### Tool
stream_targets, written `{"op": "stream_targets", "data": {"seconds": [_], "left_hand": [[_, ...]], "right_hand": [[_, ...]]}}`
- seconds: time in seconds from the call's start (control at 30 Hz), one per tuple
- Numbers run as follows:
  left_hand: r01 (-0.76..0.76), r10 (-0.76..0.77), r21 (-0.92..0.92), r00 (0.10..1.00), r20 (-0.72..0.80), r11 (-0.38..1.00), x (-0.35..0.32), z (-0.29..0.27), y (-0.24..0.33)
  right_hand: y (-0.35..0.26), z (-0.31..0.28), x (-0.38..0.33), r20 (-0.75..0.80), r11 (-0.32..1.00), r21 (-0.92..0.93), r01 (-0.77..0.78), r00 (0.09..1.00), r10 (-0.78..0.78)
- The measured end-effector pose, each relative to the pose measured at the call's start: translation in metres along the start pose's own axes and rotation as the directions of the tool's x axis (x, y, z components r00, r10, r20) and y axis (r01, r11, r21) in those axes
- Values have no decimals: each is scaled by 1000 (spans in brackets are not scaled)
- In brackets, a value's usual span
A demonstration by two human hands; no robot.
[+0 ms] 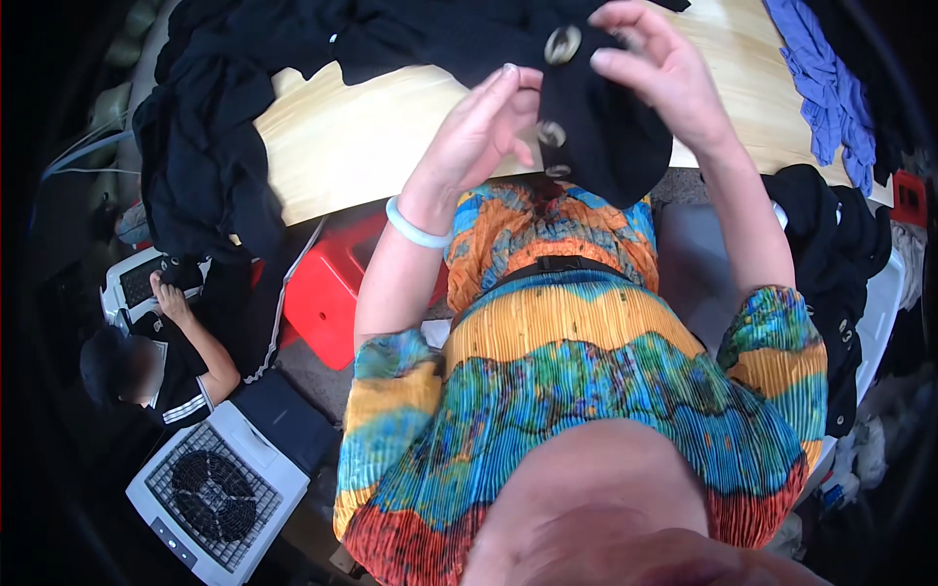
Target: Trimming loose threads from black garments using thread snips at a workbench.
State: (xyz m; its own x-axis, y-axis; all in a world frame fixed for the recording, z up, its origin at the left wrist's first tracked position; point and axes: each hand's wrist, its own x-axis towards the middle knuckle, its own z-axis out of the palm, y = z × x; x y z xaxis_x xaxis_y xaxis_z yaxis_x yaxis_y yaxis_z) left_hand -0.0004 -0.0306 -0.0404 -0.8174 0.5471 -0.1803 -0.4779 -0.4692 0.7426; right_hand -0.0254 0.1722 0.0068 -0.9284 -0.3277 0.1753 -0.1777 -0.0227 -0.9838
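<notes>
Basically, one pale counter [362, 146] spans the far side, with black cloth [205, 146] heaped along its far and left parts; can't count the pieces. One purple cloth [826, 88] hangs over its right end. One red stool [327, 293] on the left, near side.

Black garment section [620, 132] sits over the near counter edge, long axis far to near: right of the left hand [479, 132], near and left of the right hand [669, 73]. Two hands, both open, thumbs apart from fingers; can't tell if either touches fabric. One pale bracelet [418, 227], left wrist.

Three round buttons in view, roughly in a far-to-near row: far button [562, 45] nearer the right hand, middle button [552, 134] and near button [558, 171] nearer the left. All blurry.
</notes>
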Motion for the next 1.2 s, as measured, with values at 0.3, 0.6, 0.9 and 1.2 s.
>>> {"op": "stream_targets", "data": {"seconds": [0.3, 0.6, 0.9, 1.2], "left_hand": [[-60, 66, -55, 992, 107, 997, -19, 33, 35], [-60, 79, 199, 993, -87, 978, -22, 27, 36], [-41, 69, 237, 991, -113, 971, -18, 24, 33], [-61, 127, 386, 981, -147, 920, -20, 30, 24]], "right_hand": [[-36, -19, 14, -259, 955, 272, -117, 947, 190], [18, -39, 5, -115, 959, 16, -284, 952, 284], [23, -33, 1, -224, 998, -58, 27, 974, -39], [3, 2, -19, 28, 998, 67, 14, 999, -16]]}}
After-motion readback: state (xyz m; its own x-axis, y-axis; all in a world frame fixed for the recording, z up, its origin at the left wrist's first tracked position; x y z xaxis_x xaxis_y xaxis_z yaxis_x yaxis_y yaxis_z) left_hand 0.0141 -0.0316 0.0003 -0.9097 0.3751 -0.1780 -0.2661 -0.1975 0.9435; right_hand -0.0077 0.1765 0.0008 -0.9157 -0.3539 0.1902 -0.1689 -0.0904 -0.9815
